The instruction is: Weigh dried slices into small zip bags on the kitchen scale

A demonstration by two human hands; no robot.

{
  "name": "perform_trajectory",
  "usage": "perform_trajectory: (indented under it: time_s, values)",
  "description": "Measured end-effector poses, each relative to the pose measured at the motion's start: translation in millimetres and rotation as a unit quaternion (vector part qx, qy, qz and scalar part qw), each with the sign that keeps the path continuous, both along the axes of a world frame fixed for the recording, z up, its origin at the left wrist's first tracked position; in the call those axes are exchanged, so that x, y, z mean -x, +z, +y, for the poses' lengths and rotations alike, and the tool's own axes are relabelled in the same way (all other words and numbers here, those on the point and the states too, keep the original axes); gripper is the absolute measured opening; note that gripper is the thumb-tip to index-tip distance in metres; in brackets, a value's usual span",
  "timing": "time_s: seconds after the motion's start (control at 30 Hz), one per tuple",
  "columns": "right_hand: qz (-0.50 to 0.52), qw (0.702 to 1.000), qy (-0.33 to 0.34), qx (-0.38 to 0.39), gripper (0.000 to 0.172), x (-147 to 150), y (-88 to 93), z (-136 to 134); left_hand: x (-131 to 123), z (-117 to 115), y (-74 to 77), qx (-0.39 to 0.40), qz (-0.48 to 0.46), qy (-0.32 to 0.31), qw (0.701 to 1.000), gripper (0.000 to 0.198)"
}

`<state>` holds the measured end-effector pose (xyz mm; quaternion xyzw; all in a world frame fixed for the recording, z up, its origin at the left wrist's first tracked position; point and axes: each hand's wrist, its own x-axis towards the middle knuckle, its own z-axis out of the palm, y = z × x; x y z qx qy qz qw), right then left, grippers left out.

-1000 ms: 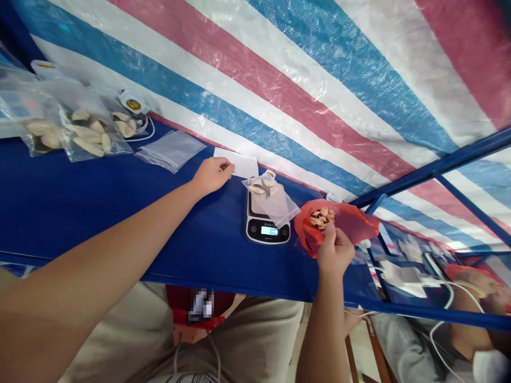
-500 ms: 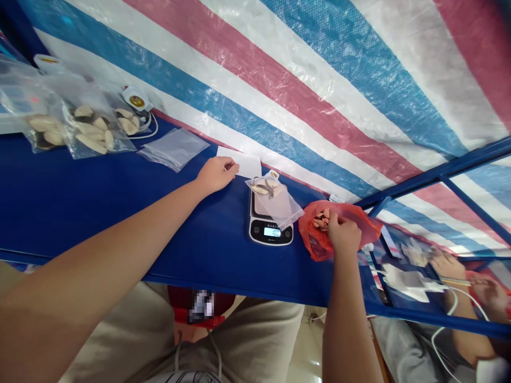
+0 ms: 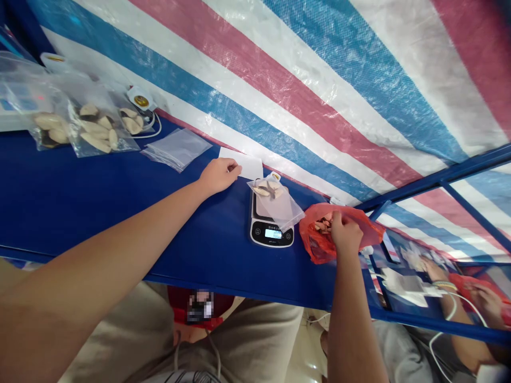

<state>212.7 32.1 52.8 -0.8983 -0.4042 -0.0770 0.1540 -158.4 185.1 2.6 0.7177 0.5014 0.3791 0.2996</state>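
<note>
At the mouth of the red plastic bag (image 3: 312, 252), our right hand (image 3: 348, 232) reaches in over the reddish-brown dried pieces (image 3: 322, 224); its fingers are bent, the tips are partly hidden, and we cannot tell whether they grip a piece. Our left hand (image 3: 220, 176) rests loosely curled at the edge of a white paper (image 3: 252, 166), half closed, and we cannot tell whether anything is inside it. Between our hands stands the digital scale (image 3: 259, 239), its display lit. Across its plate lies a clear zip bag (image 3: 288, 213) with pale slices (image 3: 268, 188) at its far end, the near corner overhanging towards the red bag. To the left we have a flat stack of clear bags (image 3: 175, 149), then filled bags (image 3: 93, 130) of pale slices, all on the blue table (image 3: 191, 250). Behind hangs a striped sheet (image 3: 239, 69); at far right, a co-worker's hands (image 3: 434, 270) show, blurred.
</note>
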Motion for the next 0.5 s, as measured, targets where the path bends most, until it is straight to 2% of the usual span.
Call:
perform_trajectory:
  time_s: [0.27, 0.5]
  values:
    - [0.089, 0.994, -0.022, -0.054, 0.06, -6.8, -2.3, -1.7, 0.6, 1.5, -2.8, 0.003, -0.001, -0.004, 1.0, 0.027]
    - [0.183, 0.974, 0.015, -0.134, 0.036, -8.8, -9.6, 1.6, 0.0, -0.9, 0.1, 0.01, 0.001, -0.004, 1.0, 0.025]
